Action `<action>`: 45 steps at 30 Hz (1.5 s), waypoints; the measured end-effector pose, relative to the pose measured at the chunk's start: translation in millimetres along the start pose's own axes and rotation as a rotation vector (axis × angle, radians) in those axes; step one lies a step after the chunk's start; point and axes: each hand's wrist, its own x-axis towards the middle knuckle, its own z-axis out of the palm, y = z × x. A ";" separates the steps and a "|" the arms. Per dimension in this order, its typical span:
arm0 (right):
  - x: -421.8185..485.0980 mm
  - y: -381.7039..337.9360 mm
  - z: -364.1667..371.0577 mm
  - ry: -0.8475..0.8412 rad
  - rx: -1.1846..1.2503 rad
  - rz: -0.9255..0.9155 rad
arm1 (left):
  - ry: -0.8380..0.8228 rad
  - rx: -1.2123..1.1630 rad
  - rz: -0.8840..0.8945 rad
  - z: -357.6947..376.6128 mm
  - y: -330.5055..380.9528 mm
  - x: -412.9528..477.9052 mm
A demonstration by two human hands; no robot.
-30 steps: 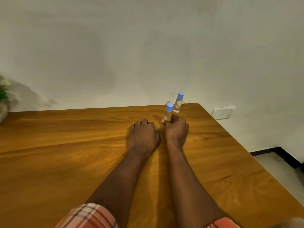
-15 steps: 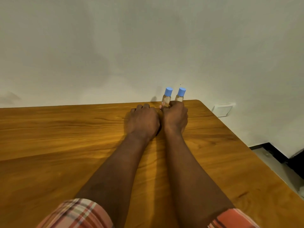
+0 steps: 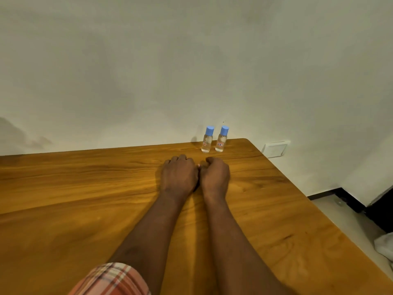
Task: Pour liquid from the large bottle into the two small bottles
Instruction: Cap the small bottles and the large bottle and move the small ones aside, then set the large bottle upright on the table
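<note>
Two small clear bottles with blue caps stand upright side by side at the table's far edge by the wall: the left small bottle and the right small bottle, each with a small label. Both have their caps on. My left hand and my right hand rest on the wooden table just in front of the bottles, fingers curled into loose fists, touching neither bottle. No large bottle is in view.
The table's right edge runs diagonally from the far corner near the bottles toward the lower right. A white wall plate sits on the wall beyond that corner. Something white lies on the floor at right.
My right hand set the left small bottle down beside the other one and let go. Both hands drew back toward me and now rest on the table.
</note>
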 end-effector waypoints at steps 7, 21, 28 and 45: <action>-65.1 3.7 -35.3 -0.116 0.012 -0.026 | -0.019 -0.026 0.010 -22.9 0.5 -70.9; -200.7 36.2 -115.9 -0.153 0.091 -0.081 | 0.002 -0.061 0.029 -57.2 27.4 -228.8; -250.4 58.6 -155.0 -0.150 0.152 -0.135 | 0.006 -0.118 0.019 -68.8 46.7 -287.3; -294.5 117.3 -239.9 0.135 0.344 0.147 | -0.048 -0.305 0.034 -73.3 117.2 -336.8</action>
